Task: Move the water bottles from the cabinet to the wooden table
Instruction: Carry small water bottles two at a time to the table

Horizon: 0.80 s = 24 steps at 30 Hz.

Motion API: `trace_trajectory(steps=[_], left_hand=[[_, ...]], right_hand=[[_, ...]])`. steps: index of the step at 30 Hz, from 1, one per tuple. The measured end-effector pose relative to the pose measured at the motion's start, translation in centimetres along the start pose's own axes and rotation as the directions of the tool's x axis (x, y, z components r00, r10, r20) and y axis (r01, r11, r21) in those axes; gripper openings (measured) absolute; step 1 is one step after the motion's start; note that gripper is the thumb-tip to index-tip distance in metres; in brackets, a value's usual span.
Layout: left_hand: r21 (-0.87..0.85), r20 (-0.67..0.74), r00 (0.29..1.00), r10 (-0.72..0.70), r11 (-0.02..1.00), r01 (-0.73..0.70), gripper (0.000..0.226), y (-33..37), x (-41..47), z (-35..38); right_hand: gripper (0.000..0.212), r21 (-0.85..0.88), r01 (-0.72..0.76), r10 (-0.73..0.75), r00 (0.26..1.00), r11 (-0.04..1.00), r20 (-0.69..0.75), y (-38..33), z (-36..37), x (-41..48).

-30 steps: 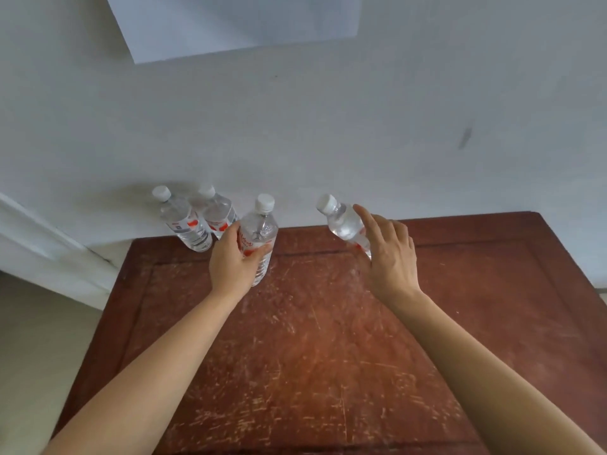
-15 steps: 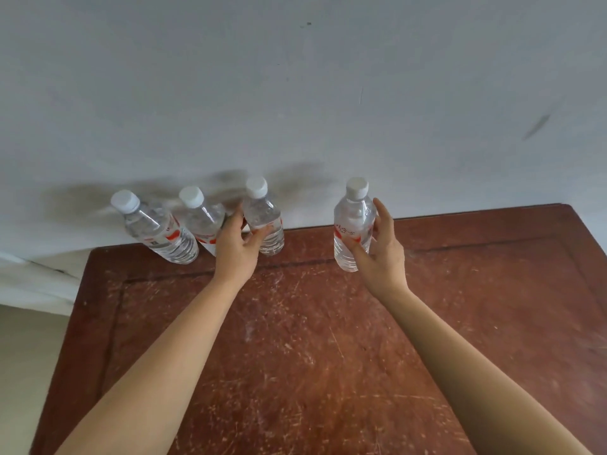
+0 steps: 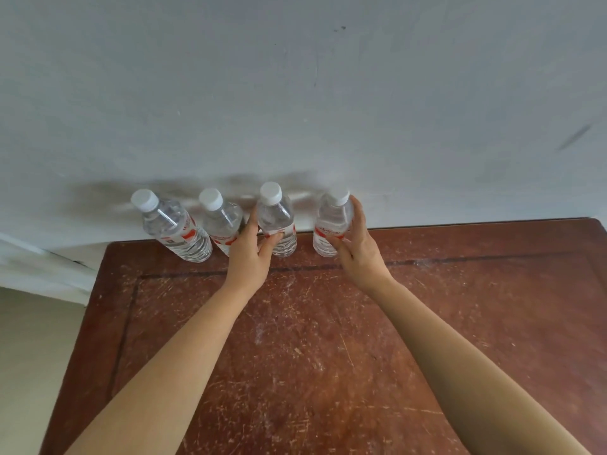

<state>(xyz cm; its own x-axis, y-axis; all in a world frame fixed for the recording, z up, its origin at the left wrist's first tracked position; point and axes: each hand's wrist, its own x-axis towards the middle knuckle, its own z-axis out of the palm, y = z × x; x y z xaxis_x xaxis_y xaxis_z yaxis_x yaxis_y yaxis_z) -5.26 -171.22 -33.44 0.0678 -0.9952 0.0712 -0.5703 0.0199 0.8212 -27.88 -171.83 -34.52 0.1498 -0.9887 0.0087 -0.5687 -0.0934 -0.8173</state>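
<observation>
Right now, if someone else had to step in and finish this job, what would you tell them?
Left hand: grips the third bottle, counting from the left of the row.
Right hand: grips the fourth bottle.
Things: all four bottles are upright along the back edge of the wooden table, by the wall. The first bottle and second bottle are in no hand.
Done: four bottles appear to be set on the table.
Left: let go of both. The cabinet is out of view, so I cannot say whether more bottles wait there.
</observation>
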Motion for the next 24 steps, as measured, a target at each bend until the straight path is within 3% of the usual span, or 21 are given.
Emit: trace_trajectory(steps=[5,8,12,16,20,24], left_hand=[[0.041,0.033,0.996,-0.083,0.996,0.081,0.061,1.5,-1.1,-0.8],[0.126,0.020,0.998,-0.058,0.990,0.055,0.066,4.1,-2.7,-2.7],[0.375,-0.031,0.992,0.121,0.922,-0.101,0.064,8.3,-4.1,-6.5],[0.590,-0.092,0.933,0.347,0.774,-0.230,0.065,12.8,-4.4,-11.0],[0.608,-0.164,0.876,0.453,0.746,-0.272,0.067,15.8,-6.2,-15.2],[0.554,-0.141,0.839,0.525,0.744,-0.372,0.065,14.2,-10.0,-16.2]], right_hand=[[0.081,-0.223,-0.086,0.097,0.995,0.971,0.036,-1.5,-2.6,-1.4],[0.081,-0.264,-0.068,0.065,0.998,0.962,-0.022,-3.0,-4.0,-3.0],[0.072,-0.319,-0.008,-0.051,0.983,0.948,-0.175,-7.2,-6.5,-3.8],[0.066,-0.416,0.077,-0.244,0.898,0.906,-0.365,-12.8,-9.2,-4.3],[0.063,-0.499,0.050,-0.340,0.789,0.865,-0.511,-16.6,-10.3,-8.5],[0.064,-0.528,-0.096,-0.288,0.749,0.844,-0.597,-17.5,-9.4,-16.6]])
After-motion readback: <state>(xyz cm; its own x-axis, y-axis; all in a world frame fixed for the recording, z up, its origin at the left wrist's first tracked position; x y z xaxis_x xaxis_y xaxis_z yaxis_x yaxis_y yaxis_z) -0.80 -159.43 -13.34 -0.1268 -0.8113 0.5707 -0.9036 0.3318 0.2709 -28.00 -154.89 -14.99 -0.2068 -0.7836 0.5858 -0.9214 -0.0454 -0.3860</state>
